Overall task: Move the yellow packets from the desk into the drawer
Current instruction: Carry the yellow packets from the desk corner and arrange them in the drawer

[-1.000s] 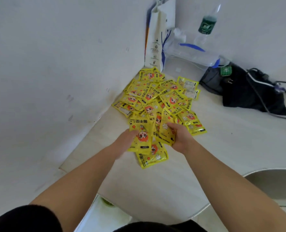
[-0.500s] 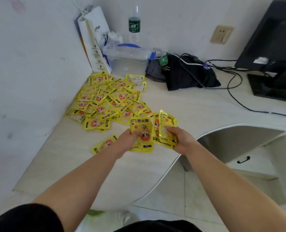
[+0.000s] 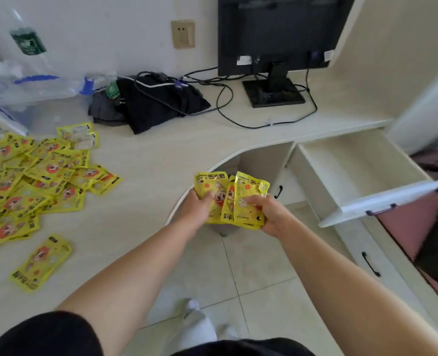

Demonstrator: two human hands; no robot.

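Yellow packets (image 3: 246, 191) in left hand (image 3: 196, 210), right hand (image 3: 271, 214); long axes forward.

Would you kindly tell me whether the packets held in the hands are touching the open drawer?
Apart. The head view shows a clear gap between the held packets and the drawer.

Drawer (image 3: 351, 165) open from above; front panel (image 3: 382, 201) blocks its near side.

Yellow pkts (image 3: 247, 192) — L hand (image 3: 196, 209), R hand (image 3: 271, 214)
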